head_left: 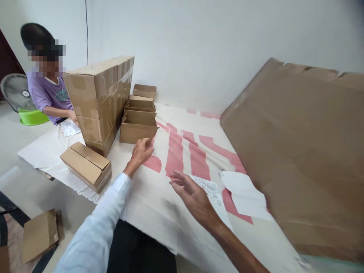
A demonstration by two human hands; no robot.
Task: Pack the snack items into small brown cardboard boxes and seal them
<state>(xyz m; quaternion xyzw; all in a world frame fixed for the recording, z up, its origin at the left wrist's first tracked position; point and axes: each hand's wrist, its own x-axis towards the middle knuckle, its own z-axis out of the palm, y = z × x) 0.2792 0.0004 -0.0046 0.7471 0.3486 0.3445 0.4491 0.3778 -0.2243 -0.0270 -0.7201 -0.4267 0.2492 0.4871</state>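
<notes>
Left hand [140, 152]: fingers curled just beside the front open carton [138, 133] — cannot tell whether the grip is closed on anything.
Right hand [195, 195]: grip open and bare, over the bench [150, 204], beside a printed sheet [214, 194].
Open cartons [145, 91]: a row running back from the front open carton toward the wall [199, 45].
Taped cartons [98, 94]: stacked tall left of the row — partly screening a co-worker [47, 91].
Low carton [85, 163]: flaps down, before the stack, near the bench's edge.
Large cardboard [301, 151]: slants across the right side.
White paper [246, 195]: between printed sheet and large cardboard.
Cloth surface [182, 155]: pale, wrinkled, with pinkish-red patches.
Room: pale wall with dark cable [87, 34]; fan [17, 93] at left; a further carton [40, 237] low at lower left.
</notes>
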